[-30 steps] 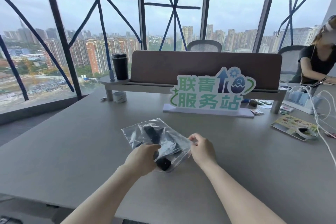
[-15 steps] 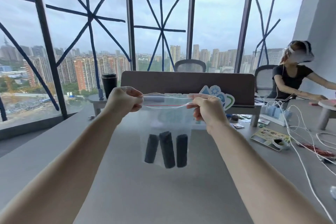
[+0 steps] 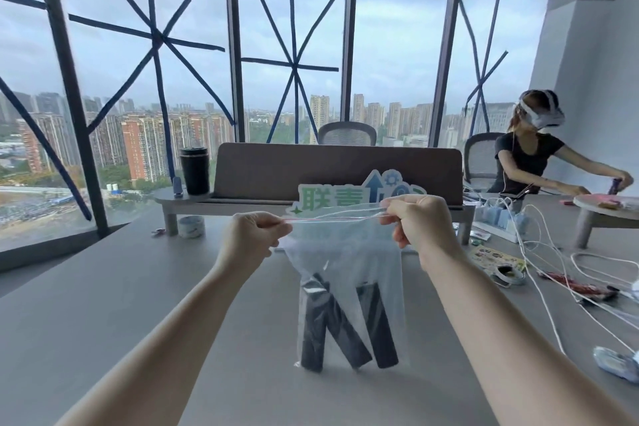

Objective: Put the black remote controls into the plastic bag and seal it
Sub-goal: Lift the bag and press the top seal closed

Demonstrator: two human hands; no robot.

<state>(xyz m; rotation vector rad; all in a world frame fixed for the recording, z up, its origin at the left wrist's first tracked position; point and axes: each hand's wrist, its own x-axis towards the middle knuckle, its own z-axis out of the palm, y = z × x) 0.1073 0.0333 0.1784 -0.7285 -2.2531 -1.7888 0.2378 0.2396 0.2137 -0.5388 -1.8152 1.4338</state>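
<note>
Since half a second ago the three remotes have slid out of their neat upright row and now lean against one another, and the bag's body has twisted and bunched under its top edge.

The left hand (image 3: 254, 240) has its fingers closed in a pinch on the left end of the zip strip (image 3: 332, 218); the right hand (image 3: 420, 221) is likewise clamped on the right end. Between the two pinches the strip is pulled taut and nearly level, with its thin red line visible; whether it is pressed fully closed cannot be told.

The plastic bag (image 3: 349, 273) hangs from the strip, held up in the air above the grey table (image 3: 114, 297). The black remotes (image 3: 340, 325) sit at the bottom of the bag, well below the fingers: the left one near upright, the middle one slanted across it, the right one tilted.

Behind the hands stands a green-lettered sign (image 3: 332, 195) in front of a brown desk divider (image 3: 337, 169). A black tumbler (image 3: 194, 170) stands on the shelf to the left. White cables (image 3: 553, 252) trail across the table on the right, where another person (image 3: 529, 156) sits.
</note>
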